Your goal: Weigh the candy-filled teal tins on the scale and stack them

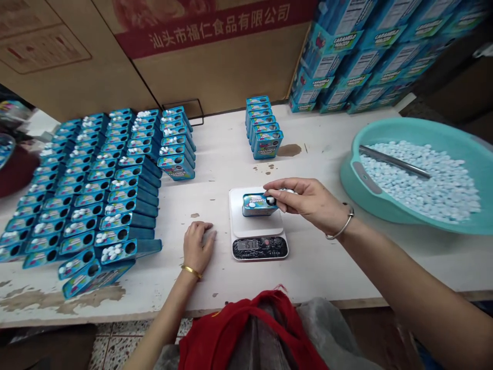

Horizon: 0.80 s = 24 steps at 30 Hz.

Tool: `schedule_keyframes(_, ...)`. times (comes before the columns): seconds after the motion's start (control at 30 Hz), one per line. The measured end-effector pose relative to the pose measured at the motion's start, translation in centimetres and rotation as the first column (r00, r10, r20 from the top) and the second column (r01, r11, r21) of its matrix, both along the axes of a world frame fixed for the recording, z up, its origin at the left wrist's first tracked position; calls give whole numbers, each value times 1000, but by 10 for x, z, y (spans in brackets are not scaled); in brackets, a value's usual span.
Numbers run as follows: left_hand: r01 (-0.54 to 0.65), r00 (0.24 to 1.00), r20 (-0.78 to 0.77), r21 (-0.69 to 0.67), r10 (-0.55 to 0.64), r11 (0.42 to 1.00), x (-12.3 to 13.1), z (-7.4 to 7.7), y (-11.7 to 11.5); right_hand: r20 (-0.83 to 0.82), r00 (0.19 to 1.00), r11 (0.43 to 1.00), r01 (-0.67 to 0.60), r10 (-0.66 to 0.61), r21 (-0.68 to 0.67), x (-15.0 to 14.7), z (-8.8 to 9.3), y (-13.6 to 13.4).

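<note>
Head view: the right hand (304, 203) pinches white candies (271, 200) at a blue tin (256, 204) on the scale (257, 228). The left hand (197, 247) lies open on the worktop (227, 149), holding nothing.

The red band on the cardboard carton (215, 23) at top centre reads "汕头市福仁食品有限公司", the blue boxes (346, 38) at upper right read "CARAMELO MACIZO", and the scale display (247, 244) at lower centre is too blurred to read.

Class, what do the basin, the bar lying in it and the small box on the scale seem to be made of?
Basin: teal plastic, probably; even colour, soft sheen, moulded rim. Bar: metal, likely steel; grey with a bright streak. Box: seems printed tin; glossy blue print, rounded corners, though coated card is possible.
</note>
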<state>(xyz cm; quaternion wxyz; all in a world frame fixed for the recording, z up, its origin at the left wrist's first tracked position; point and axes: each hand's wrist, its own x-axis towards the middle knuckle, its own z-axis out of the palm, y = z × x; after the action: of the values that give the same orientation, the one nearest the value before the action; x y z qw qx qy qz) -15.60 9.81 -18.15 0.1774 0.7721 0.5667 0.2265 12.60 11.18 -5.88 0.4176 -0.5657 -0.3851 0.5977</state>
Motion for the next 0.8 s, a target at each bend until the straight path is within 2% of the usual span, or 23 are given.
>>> schedule_keyframes(0.23, -14, 1000, 1, 7, 14, 1000, 1, -1, 0, 50, 998, 998, -28, 24, 63, -1, 4, -1)
schedule_keyframes(0.33, -14, 1000, 7, 10, 14, 1000, 2, -2, 0, -52, 997, 996, 64, -61, 58, 1, 10, -1)
schedule_keyframes(0.43, -15, 1000, 10, 3, 15, 1000, 2, -2, 0, -228, 953, 979, 203, -198, -3, 12, 9, -4)
schedule_keyframes(0.53, -25, 1000, 16, -1, 25, 1000, 2, -1, -1, -359, 858, 930, 335, -367, -152, 30, -7, -13)
schedule_keyframes(0.63, -23, 999, 23, 5, 23, 1000, 2, -1, -1, -359, 784, 859, 422, -506, -289, 46, -32, -31)
schedule_keyframes(0.7, -19, 1000, 24, 16, 19, 1000, 2, -3, -1, -336, 762, 824, 444, -554, -352, 53, -48, -46)
schedule_keyframes(0.8, -20, 999, 31, 22, 19, 1000, 1, -4, 0, -309, 759, 800, 435, -572, -413, 56, -66, -67)
